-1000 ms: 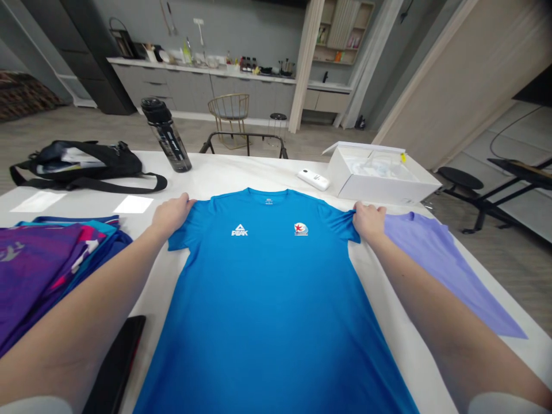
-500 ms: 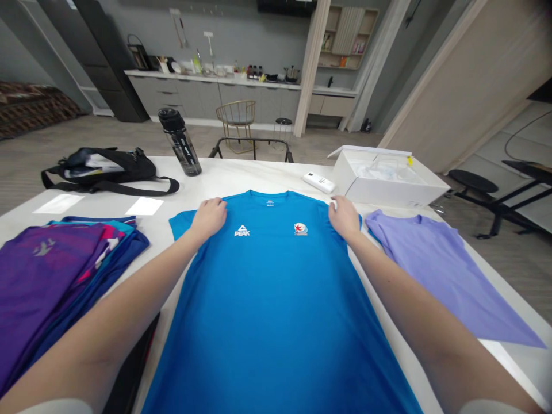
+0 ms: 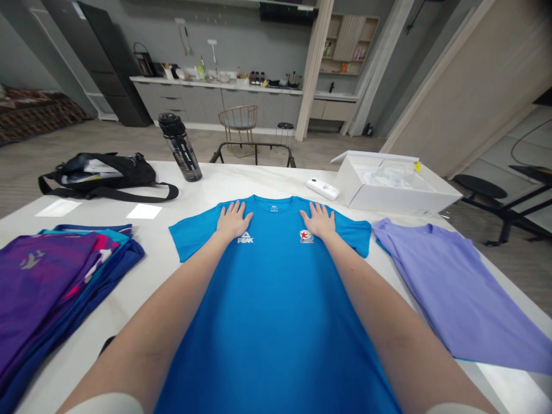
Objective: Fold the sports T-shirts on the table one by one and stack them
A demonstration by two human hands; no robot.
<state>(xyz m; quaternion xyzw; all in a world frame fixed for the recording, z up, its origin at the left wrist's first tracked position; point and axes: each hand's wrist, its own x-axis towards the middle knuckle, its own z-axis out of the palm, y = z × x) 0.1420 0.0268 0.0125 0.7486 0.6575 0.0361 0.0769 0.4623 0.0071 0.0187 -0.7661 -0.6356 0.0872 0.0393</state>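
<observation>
A blue T-shirt [image 3: 276, 287] lies spread on the white table [image 3: 150, 259], its collar toward the far side and both sleeves out. My left hand [image 3: 233, 221] rests flat near the left shoulder, just above the white PEAK logo, fingers spread. Flat near the right shoulder lies my right hand [image 3: 319, 221], fingers apart, beside the round red-star badge. Neither hand grips anything. To the left is a stack of purple and blue shirts [image 3: 47, 276]; to the right, a lavender shirt [image 3: 457, 282] lies over something blue.
Toward the far edge stand a black bottle [image 3: 183, 150] and an open white box [image 3: 392, 187], with a white device [image 3: 322, 188] beside the box. A black bag [image 3: 103, 172] with its strap lies at the far left. Behind the table is a black chair frame [image 3: 254, 145].
Both hands have moved inward from the shoulder edges onto the upper chest, and their fingers have spread flat. The sleeves now lie more fully out to the sides.
</observation>
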